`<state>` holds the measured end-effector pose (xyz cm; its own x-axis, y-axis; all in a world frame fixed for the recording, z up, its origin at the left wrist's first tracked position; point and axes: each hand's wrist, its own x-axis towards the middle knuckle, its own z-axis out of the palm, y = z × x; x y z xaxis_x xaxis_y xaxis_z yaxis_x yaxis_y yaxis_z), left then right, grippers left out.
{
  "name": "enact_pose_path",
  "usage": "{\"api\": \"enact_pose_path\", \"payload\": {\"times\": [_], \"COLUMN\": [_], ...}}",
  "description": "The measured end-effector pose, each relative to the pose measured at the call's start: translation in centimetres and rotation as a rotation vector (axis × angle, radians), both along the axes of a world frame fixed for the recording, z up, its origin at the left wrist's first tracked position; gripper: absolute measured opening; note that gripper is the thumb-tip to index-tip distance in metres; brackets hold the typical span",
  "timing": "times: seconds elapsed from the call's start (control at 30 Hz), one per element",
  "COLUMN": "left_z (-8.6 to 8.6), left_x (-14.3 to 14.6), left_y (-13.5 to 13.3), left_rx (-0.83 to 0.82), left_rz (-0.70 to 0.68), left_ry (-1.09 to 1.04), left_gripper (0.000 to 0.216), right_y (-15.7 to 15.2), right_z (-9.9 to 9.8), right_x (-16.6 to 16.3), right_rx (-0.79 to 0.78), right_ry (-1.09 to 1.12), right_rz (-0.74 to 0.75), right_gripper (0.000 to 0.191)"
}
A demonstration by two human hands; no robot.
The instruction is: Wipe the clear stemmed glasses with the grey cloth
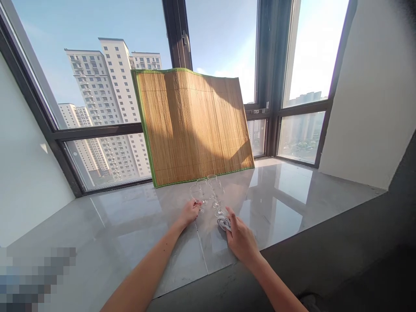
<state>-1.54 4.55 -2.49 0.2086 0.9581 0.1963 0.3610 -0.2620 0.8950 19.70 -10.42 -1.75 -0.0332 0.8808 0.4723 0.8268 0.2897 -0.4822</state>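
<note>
Glasses (212, 190), four small stemmed ones, stand clustered on the grey sill (286, 203), just ahead of both hands. The left hand (190, 212) has its fingers curled at the foot of the nearest one, touching it; whether they pinch the stem I cannot tell. The right hand (242, 238), just beside the cluster, has its fingers closed narrowly over a crumpled white cloth (224, 223) lying on the sill. Beyond the glasses a bamboo mat (191, 125) leans against the window (97, 86).
</note>
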Motion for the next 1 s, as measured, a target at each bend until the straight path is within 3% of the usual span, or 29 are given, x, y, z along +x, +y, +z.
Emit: {"api": "enact_pose_path", "payload": {"times": [0.53, 0.8, 1.0], "left_z": [0.05, 0.42, 0.41], "left_x": [-0.32, -0.29, -0.39], "left_y": [-0.11, -0.25, -0.04], "left_rx": [-0.029, 0.159, 0.162], "left_rz": [-0.002, 0.018, 0.053], "left_ry": [0.109, 0.232, 0.336], "left_gripper": [0.049, 0.042, 0.039], "right_y": [0.04, 0.04, 0.09], "right_z": [-0.37, -0.38, -0.10], "right_x": [0.13, -0.02, -0.42], "right_rx": [0.060, 0.052, 0.022], "right_ry": [0.041, 0.037, -0.016], "right_rz": [-0.021, -0.027, -0.045], "right_gripper": [0.056, 0.056, 0.055]}}
